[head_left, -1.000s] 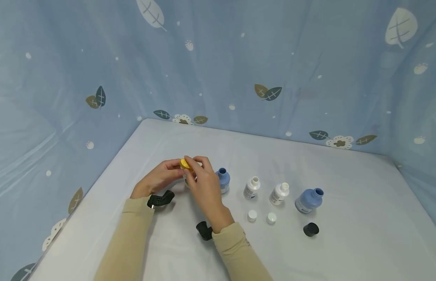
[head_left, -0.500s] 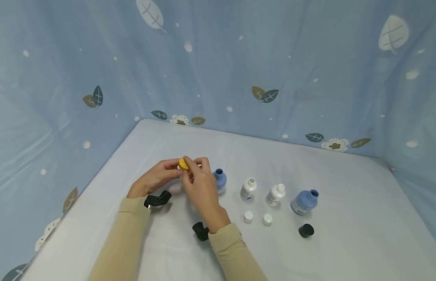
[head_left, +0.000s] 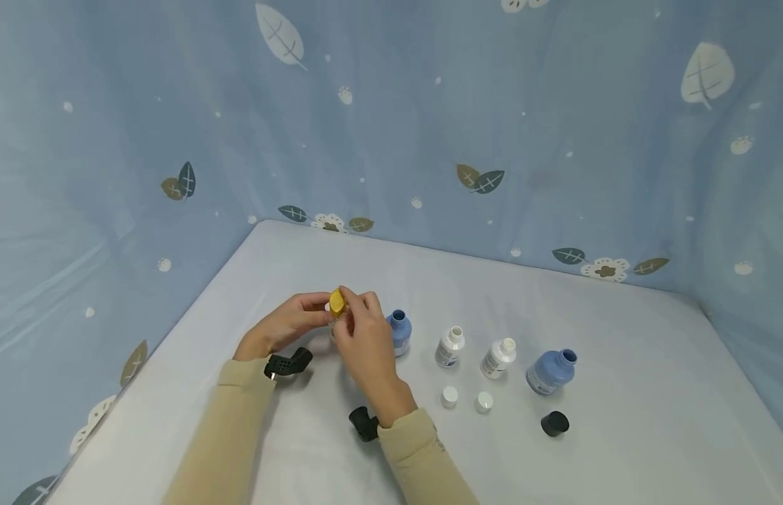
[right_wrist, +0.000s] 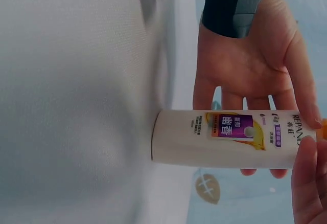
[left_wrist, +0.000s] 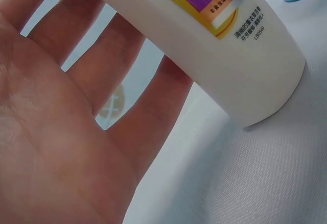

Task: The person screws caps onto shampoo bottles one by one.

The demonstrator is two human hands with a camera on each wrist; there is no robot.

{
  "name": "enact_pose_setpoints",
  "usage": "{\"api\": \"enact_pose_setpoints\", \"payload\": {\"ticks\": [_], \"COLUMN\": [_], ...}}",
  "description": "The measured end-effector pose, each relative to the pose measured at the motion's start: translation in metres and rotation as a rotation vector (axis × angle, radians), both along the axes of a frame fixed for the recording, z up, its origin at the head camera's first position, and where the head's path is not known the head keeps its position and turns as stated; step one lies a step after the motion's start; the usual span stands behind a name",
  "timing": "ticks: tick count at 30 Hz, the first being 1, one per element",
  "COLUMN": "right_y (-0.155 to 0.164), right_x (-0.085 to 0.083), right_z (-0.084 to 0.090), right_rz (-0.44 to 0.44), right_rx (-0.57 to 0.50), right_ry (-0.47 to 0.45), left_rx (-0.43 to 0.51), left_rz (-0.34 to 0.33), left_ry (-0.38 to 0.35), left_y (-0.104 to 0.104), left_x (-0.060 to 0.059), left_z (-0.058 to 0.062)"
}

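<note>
bottle body hid behind hands, head view | label cut by frame top | cap cropped at edge

Yellow cap at centre, atop a cream bottle with purple-and-yellow label. Toward three o'clock: blue bottle, two white bottles, another blue bottle. White caps and black cap toward five. Beige sleeves at six. White table. Blue backdrop, leaf-patterned, at twelve.
</note>
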State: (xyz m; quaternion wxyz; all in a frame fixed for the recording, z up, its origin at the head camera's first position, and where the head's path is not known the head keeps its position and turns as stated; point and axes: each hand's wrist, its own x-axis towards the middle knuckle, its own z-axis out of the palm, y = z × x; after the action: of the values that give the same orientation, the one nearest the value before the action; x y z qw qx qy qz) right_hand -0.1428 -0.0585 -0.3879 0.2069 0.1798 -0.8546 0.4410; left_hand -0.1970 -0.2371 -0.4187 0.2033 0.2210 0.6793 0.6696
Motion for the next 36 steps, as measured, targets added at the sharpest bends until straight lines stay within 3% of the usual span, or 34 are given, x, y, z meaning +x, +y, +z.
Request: {"api": "enact_pose_setpoints", "payload": {"ticks": [6, 13, 21, 27, 36], "right_y": [0.006, 0.009, 0.009, 0.009, 0.004], "right_x": [0.004, 0.005, 0.0, -0.004, -0.004], "right_z": [0.0, 0.0, -0.01, -0.008, -0.005], "right_rz": [0.004, 0.017, 0.006, 0.016, 0.017], "right_rx": [-0.036, -0.055, -0.091, -0.068, -0.056], "right_ry": [-0.083, -0.149, -0.104, -0.041, -0.007], "left_rx": [-0.024, 0.018, 0.023, 0.016, -0.034], "left_rz": [-0.005, -0.019, -0.026, -0.023, 0.037], "left_ry": [0.0, -0.005, -0.016, -0.014, -0.031], "left_y": [0.004, 0.007, 0.01, 0.007, 0.003], "left_x": [0.002, 0.001, -0.002, -0.005, 0.001], "left_z": [-0.003, -0.007, -0.005, -0.003, 0.002]}}
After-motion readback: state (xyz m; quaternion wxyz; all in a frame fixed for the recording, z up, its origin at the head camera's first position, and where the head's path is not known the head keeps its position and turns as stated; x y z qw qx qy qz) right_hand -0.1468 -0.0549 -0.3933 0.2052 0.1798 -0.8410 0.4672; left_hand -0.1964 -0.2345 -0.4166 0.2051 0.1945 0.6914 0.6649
